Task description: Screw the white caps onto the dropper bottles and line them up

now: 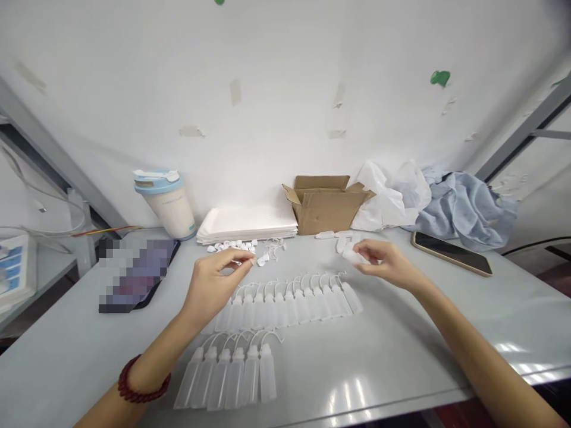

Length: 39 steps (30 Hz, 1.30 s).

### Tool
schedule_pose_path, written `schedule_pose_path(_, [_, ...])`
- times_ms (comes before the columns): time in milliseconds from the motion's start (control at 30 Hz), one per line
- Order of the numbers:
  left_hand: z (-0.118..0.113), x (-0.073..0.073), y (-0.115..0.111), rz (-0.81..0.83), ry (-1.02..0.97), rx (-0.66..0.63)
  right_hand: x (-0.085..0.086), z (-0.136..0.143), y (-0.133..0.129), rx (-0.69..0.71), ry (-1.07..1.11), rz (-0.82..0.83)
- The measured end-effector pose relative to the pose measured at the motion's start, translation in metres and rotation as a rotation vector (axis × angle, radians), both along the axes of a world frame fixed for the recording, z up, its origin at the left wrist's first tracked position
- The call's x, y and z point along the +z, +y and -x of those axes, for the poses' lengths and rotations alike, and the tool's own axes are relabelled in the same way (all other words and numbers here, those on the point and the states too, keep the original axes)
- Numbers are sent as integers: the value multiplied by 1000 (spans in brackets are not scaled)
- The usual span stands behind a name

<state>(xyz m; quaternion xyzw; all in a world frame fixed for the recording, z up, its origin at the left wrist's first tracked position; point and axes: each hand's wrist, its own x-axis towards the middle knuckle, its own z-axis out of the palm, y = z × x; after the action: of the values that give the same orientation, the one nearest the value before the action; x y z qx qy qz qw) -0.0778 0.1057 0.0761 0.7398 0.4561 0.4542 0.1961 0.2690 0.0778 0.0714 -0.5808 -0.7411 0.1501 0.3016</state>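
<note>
My left hand (pixel 217 285) is closed, thumb and forefinger pinched just in front of a scatter of small white caps (pixel 236 244). A tiny white bit shows at its fingertips, too small to name. On the right, my right hand (pixel 386 261) curls its fingers on a translucent plastic bottle (pixel 352 252), partly hidden by the fingers. Between and below the hands stand two rows of similar bottles lying on the table: a longer back row (pixel 285 309) and a shorter front row (pixel 238 377). Thin curved white strips stick out from their necks.
A cardboard box (pixel 332 211) stands open at the back beside a stack of white sheets (pixel 250 223). Left are a blue-lidded cup (pixel 167 205) and a phone (pixel 138 276). Right are plastic bags (pixel 383 196), blue cloth (pixel 464 208) and another phone (pixel 452 254).
</note>
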Motion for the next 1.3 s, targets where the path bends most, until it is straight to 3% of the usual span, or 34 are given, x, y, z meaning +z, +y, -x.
schedule_pose_path(200, [-7,-2,-6,155,-108,-17,22,97,-9,405,255,72])
schedule_pose_path(333, [-12,-3,-13,146,-92,-26,12,134,-14,437,282,47])
schedule_pose_path(533, [-18,-3,-24,98,-70,-100,-6,131,-20,388,206,-47])
schedule_pose_path(1033, [-21,-3,-30,-237,69,-137,-10,127,-21,295,124,-107])
schedule_pose_path(1300, [-24,-3,-30,-253,52,-176,-16,131,-26,283,204,-115])
